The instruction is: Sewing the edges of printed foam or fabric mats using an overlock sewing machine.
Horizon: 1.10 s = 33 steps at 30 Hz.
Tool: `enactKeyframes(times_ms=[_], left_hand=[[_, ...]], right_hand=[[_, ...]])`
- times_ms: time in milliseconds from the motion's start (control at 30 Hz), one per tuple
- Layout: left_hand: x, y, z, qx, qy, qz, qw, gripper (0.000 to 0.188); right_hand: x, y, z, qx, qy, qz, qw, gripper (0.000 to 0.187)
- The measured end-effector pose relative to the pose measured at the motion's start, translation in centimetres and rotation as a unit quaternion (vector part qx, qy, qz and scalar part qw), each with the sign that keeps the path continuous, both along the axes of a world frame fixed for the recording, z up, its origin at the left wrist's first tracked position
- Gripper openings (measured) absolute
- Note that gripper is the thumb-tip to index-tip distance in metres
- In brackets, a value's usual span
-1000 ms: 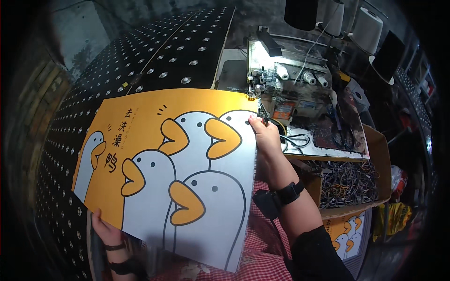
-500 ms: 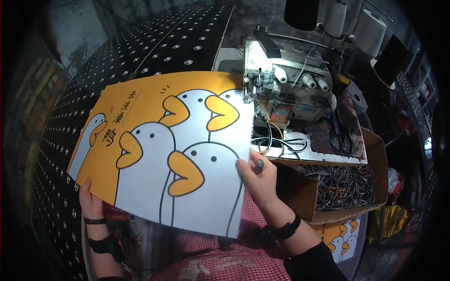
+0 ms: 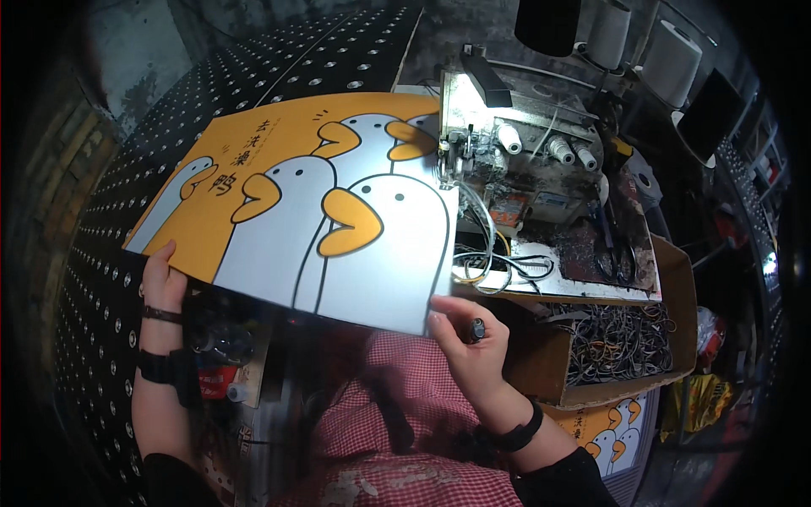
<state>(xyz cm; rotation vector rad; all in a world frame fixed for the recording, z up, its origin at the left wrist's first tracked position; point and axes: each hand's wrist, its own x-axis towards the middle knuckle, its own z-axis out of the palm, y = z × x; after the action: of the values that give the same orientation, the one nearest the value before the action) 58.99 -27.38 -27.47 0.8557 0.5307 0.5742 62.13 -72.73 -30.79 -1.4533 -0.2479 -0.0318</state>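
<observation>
- The rectangular yellow-and-white duck-printed mat (image 3: 291, 224) is shifted farther along the grimy metal sewing machine (image 3: 534, 116).
- Its near-left edge is clamped in the left grip (image 3: 163, 286); a small dark tool (image 3: 477, 329) is enclosed by the right grip (image 3: 473, 357).
- The black silver-studded counter (image 3: 342, 72) is bordered by a stained grey wall (image 3: 148, 63).

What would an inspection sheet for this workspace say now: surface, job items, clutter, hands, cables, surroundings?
Surface: studded black table at left; white machine table at right, darkly soiled.
Job's things: printed duck sheet, orange and pale grey, its right side at the sewing machine.
Clutter: cardboard box holding tangled strips; yellow bag beyond.
Hands: left hand grips the sheet's near edge; right hand is at its near right corner, holding a dark cylindrical object, kind unclear.
Cables: looped cords beside the sheet; wires or trim, cannot tell.
Surroundings: lit lamp; white thread cones.
</observation>
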Motion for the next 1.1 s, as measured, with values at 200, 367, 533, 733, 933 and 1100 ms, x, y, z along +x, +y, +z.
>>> enactKeyframes(times_ms=[200, 367, 533, 733, 933, 1100], left_hand=[[5.4, 0.1, 0.4, 0.039, 0.016, 0.034, 0.999, 0.027], [10.2, -1.1, 1.1, 0.028, 0.024, 0.056, 0.998, 0.024], [14.0, 0.2, 0.8, 0.045, 0.016, 0.046, 0.998, 0.024], [18.1, 1.2, 1.3, 0.072, 0.019, 0.054, 0.996, 0.025], [14.0, -2.3, 4.0, 0.317, 0.002, 0.125, 0.940, 0.037], [1.7, -17.2, 5.5, 0.420, -0.141, 0.086, 0.892, 0.046]], right_hand=[[2.9, 0.0, -0.4, -0.051, -0.065, -0.037, 0.996, 0.011], [6.1, 0.6, -0.4, -0.101, -0.133, -0.110, 0.980, 0.008], [9.4, 1.4, -0.4, -0.155, -0.170, -0.159, 0.960, 0.011], [9.5, 2.0, 0.4, -0.257, -0.199, -0.192, 0.926, 0.020], [7.8, 3.1, 1.5, -0.235, -0.264, -0.136, 0.925, 0.030], [4.2, 8.0, 7.7, -0.223, -0.466, 0.004, 0.856, 0.037]])
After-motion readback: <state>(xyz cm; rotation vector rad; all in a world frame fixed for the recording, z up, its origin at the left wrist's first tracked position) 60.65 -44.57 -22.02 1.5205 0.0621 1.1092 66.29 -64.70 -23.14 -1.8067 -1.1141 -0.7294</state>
